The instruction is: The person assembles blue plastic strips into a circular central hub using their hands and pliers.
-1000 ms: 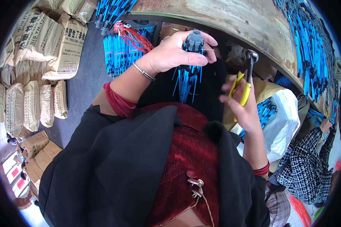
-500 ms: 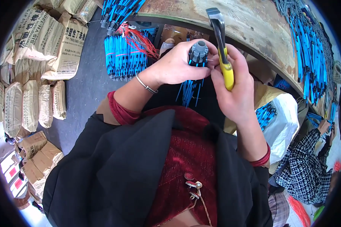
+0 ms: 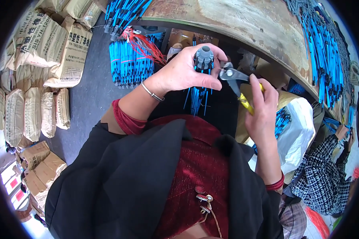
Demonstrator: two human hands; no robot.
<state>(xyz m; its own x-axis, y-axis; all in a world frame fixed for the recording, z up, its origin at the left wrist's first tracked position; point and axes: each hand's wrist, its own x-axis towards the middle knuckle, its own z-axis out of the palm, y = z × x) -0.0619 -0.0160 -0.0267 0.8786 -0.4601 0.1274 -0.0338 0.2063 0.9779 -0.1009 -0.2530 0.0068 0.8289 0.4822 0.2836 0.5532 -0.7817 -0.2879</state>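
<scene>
My left hand [image 3: 181, 71] is wrapped round a bundle of thin blue rods [image 3: 196, 99], held upright below the table's edge. At its top the bundle has black fittings and a grey ribbed cap [image 3: 204, 55]. In my right hand [image 3: 262, 109] is a pair of pincers [image 3: 236, 75] with yellow handles and a metal head, the fingers round the handles. The jaws point left and lie close to the bundle and my left fingertips. Something thin may be between the jaws, but it is too small to make out.
A worn wooden table [image 3: 227, 12] crosses ahead, with blue rods [image 3: 325, 59] piled on its right. Below it at left stand more tied bundles [image 3: 131, 63] with red ties [image 3: 141, 44]. Paper sacks [image 3: 70, 51] line the left; a white sack [image 3: 297, 131] stands at right near a co-worker [image 3: 323, 175].
The pincers have turned from pointing up and away to pointing left at the bundle, and their handles show apart. My right hand has moved lower and to the right.
</scene>
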